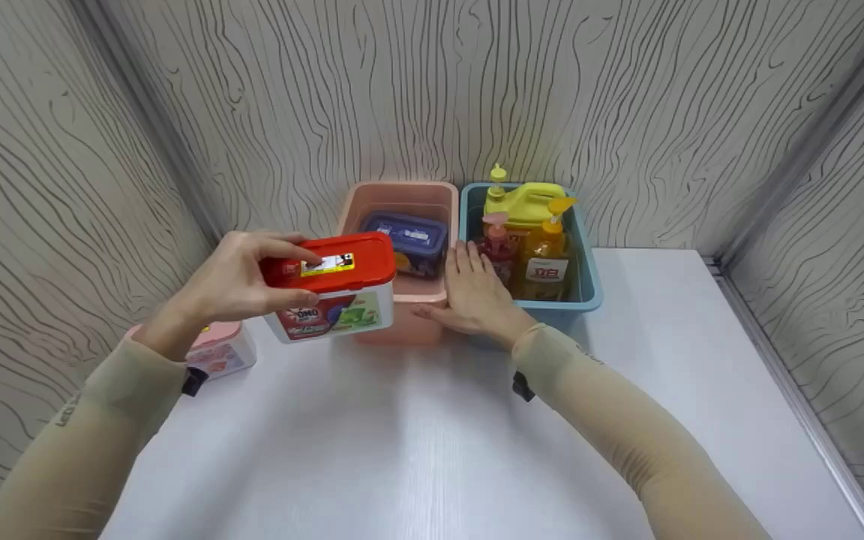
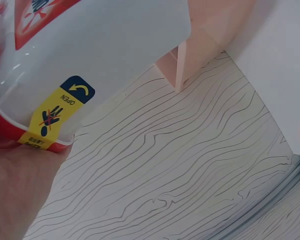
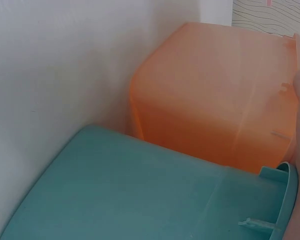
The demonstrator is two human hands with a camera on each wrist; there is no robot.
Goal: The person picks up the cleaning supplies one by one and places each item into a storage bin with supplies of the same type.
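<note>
My left hand (image 1: 233,279) grips a white OMO detergent box (image 1: 331,319) by its red lid (image 1: 368,259), thumb at the near side and fingers over the top. The box hangs in front of the left edge of the pink bin (image 1: 402,296), slightly tilted. In the left wrist view, a yellow "OPEN" sticker (image 2: 55,112) runs up its white side. My right hand (image 1: 477,292) lies with straight fingers over the adjoining rims of the pink bin and the blue bin (image 1: 582,300). Inside the pink bin sits a dark blue lidded box (image 1: 413,234).
The blue bin holds a yellow jug (image 1: 533,202), an orange-pump bottle (image 1: 546,259) and a red pump bottle (image 1: 498,244). A pink-lidded tub (image 1: 222,352) stands on the white table (image 1: 402,450), partly behind my left forearm. Wood-patterned panels (image 1: 289,112) rise behind the bins.
</note>
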